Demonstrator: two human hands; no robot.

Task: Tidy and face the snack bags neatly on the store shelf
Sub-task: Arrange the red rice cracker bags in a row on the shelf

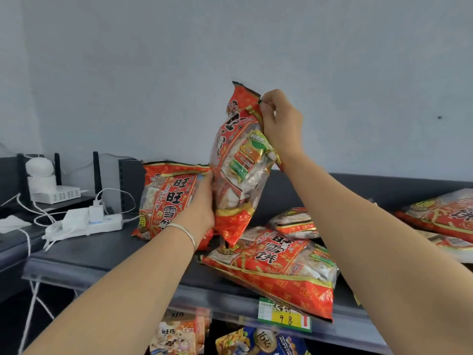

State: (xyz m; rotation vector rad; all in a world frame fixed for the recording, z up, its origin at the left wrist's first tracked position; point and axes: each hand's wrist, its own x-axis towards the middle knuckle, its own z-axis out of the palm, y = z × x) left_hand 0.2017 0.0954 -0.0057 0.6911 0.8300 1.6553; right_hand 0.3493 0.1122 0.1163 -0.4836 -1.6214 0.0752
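A red snack bag [236, 160] is held upright above the dark top shelf [97, 249]. My right hand [281, 124] pinches its top right edge, and my left hand [202, 203] grips its lower left side. Behind my left hand another red bag [166, 198] stands facing forward. A third red bag [276, 267] lies flat over the shelf's front edge. A smaller bag [294, 222] lies behind it, and more red bags [445, 216] lie at the far right.
A white power strip with plugs and cables [87, 221] lies at the shelf's left end, beside a white router and camera [48, 183]. A yellow price tag [284, 317] hangs on the shelf's front rail. Other snack packs [179, 334] fill the shelf below.
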